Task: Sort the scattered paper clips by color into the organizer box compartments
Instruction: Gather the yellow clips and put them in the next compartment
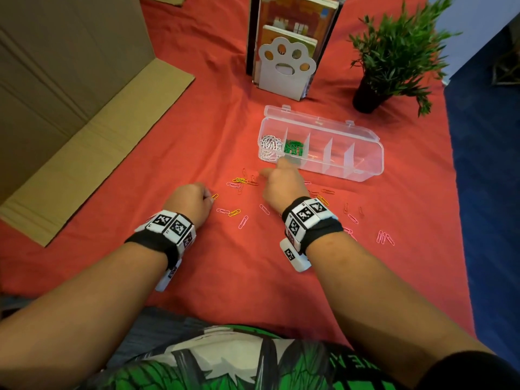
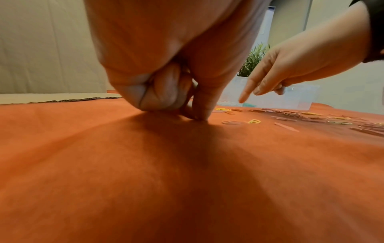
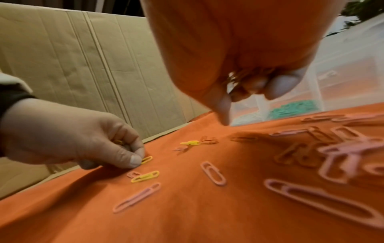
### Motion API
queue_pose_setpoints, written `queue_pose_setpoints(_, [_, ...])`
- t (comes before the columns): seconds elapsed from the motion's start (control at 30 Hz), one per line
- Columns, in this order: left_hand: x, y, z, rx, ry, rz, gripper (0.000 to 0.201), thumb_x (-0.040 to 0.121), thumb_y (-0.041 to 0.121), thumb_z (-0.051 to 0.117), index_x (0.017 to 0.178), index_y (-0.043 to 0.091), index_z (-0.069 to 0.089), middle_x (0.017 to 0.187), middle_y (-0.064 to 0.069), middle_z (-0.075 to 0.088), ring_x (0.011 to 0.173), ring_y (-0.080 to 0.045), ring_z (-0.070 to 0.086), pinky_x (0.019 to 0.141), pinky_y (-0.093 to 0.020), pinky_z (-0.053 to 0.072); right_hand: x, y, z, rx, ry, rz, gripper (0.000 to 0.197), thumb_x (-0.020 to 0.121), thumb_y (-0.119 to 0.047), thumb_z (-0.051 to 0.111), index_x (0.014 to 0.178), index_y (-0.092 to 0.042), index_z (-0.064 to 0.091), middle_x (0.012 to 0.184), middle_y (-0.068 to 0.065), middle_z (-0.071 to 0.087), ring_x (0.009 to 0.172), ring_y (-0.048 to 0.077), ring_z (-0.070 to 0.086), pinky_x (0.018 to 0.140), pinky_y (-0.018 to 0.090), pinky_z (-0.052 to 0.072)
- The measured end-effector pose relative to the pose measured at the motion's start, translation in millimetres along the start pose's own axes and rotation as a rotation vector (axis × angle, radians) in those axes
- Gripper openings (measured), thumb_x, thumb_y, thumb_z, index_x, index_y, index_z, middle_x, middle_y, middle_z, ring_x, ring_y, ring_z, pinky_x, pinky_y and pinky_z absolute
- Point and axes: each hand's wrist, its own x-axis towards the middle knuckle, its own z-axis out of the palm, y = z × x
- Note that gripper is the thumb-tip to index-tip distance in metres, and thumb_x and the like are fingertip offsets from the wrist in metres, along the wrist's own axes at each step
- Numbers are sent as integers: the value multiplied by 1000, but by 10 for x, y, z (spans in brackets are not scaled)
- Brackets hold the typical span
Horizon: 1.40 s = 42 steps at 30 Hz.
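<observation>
Paper clips (image 1: 239,212) lie scattered on the worktop (image 1: 197,136) around both hands; left hand (image 1: 190,202) grip pinches a yellow clip (image 1: 214,196), right hand (image 1: 281,187) grip clenches several clips, forefinger extended, organizer box (image 1: 363,167) just beyond.

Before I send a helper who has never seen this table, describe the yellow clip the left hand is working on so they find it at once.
Start at the clear organizer box on the red cloth, then look toward the cardboard. The left hand rests there, fingertips on a yellow clip. Unlike the other yellow clips, it lies alone, touching that hand.
</observation>
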Motion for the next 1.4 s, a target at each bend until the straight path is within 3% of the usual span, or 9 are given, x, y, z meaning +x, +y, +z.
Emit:
queue_pose_setpoints(0.17, [60, 52, -29, -77, -24, -57, 23, 88, 21, 48, 91, 4, 63, 96, -23, 67, 94, -37, 61, 78, -38, 45, 37, -176, 64, -26, -171, -104, 53, 85, -11, 47, 134, -32, 48, 109, 13, 44, 108, 35, 47, 94, 41, 44])
queue_pose_setpoints(0.33, [76, 155, -166, -1032, -268, -395, 10, 72, 18, 39, 64, 16, 45, 50, -3, 50, 42, -18, 40, 44, -17, 27, 21, -51, -3, -62, -32, 17, 36, 78, -5, 48, 109, -9, 66, 105, 15, 49, 104, 37, 51, 90, 39, 47])
queue_pose_setpoints(0.43, [40, 244, -285, -1482, -425, -416, 6, 62, 15, 37, 62, 16, 42, 50, -4, 51, 40, -14, 38, 43, -14, 30, 15, -59, -29, 2, 8, 4, 27, 80, -7, 50, 100, -5, 68, 102, 16, 50, 100, 35, 52, 85, 37, 48])
queue_pose_setpoints(0.57, [104, 346, -357, -1684, -510, -350, 18, 57, 19, 38, 62, 12, 54, 56, -7, 54, 43, -16, 46, 44, -13, 39, -76, -192, 23, 55, -174, -144, 22, 83, -13, 52, 97, -4, 67, 102, 17, 50, 96, 34, 54, 81, 33, 44])
queue_pose_setpoints(0.7, [253, 488, -311, -1378, -388, -357, 14, 83, 15, 45, 72, 16, 55, 53, 2, 43, 36, -6, 37, 34, -10, 27, -307, -236, 176, 74, -231, -268, 14, 81, -13, 55, 90, -8, 65, 96, 15, 50, 93, 33, 53, 76, 37, 44])
queue_pose_setpoints(0.8, [388, 498, -185, -882, -205, -170, 12, 84, 20, 59, 72, 21, 61, 55, 4, 40, 34, -2, 33, 34, -13, 25, -455, -251, 278, 73, -203, -306, 16, 81, -12, 56, 94, -10, 64, 95, 16, 49, 93, 33, 51, 77, 40, 45])
queue_pose_setpoints(0.97, [443, 487, -71, -146, -61, 172, 18, 80, 27, 67, 96, 21, 72, 72, -1, 65, 69, -17, 59, 63, -23, 40, -566, -227, 229, -23, -196, -231, 21, 77, -14, 52, 93, -5, 63, 95, 15, 51, 95, 35, 52, 81, 41, 47])
queue_pose_setpoints(1.13, [487, 526, 36, 86, -75, 293, 31, 82, 29, 65, 112, 24, 67, 113, -5, 68, 106, -23, 62, 90, -26, 44, -561, -184, 104, -115, -96, -164, 27, 77, -13, 52, 100, -3, 61, 103, 14, 51, 103, 34, 49, 85, 40, 43])
queue_pose_setpoints(1.4, [523, 480, -3, 55, -10, 195, 18, 85, 21, 56, 88, 7, 68, 89, -14, 69, 88, -31, 63, 75, -33, 45, -590, -373, 397, -31, -24, -299, 16, 79, -9, 54, 94, -7, 52, 96, 15, 48, 90, 34, 50, 67, 42, 43])
